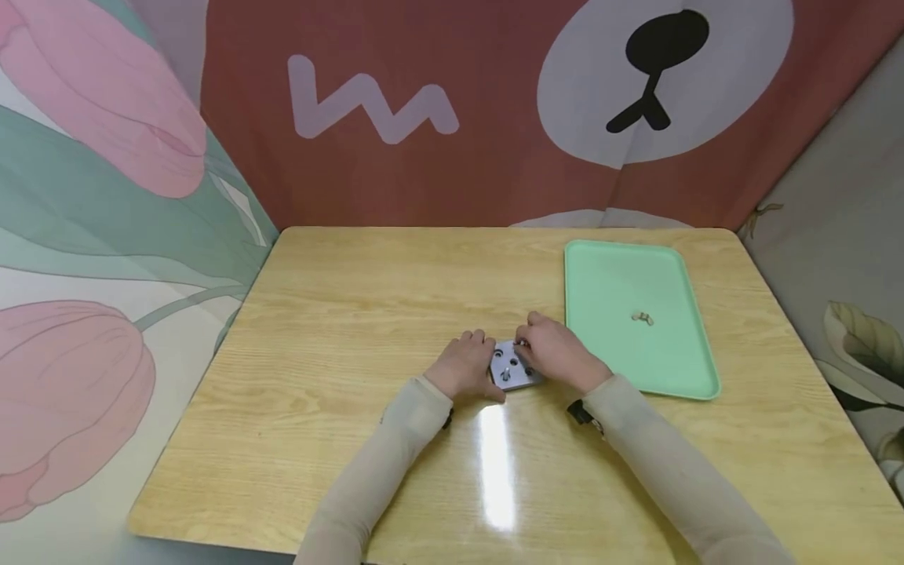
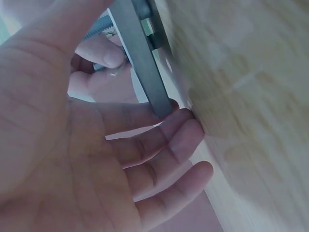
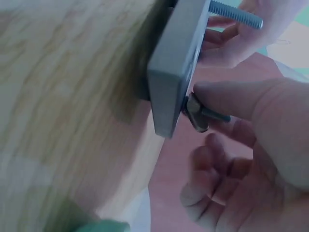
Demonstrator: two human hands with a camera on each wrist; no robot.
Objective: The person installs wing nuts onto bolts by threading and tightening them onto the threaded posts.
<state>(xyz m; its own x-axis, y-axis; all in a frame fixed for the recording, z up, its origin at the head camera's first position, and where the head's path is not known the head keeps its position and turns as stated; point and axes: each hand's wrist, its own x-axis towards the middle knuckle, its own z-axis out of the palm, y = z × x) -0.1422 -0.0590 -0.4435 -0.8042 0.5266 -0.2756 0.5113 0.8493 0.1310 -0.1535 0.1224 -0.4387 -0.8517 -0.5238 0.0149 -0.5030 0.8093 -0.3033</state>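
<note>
A flat grey metal plate (image 1: 513, 378) with several holes lies on the table between both hands. My left hand (image 1: 462, 365) grips its left edge, fingers at the far side and thumb at the near side. A threaded bolt (image 3: 236, 14) sticks up from the plate near that hand. At the plate's far right corner my right hand (image 1: 558, 351) pinches a wing nut (image 3: 195, 113) between thumb and index finger. The wing nut sits on a second bolt (image 3: 216, 115), close to the plate's face. In the left wrist view the metal plate (image 2: 142, 58) stands slightly off the tabletop, bolt heads beneath it.
A light green tray (image 1: 621, 369) lies at the right of the wooden table (image 1: 353, 290). Several small metallic pieces (image 1: 643, 318), which look like wing nuts, lie in the tray. Printed cloth (image 1: 424, 180) hangs behind the table's far edge and at both sides.
</note>
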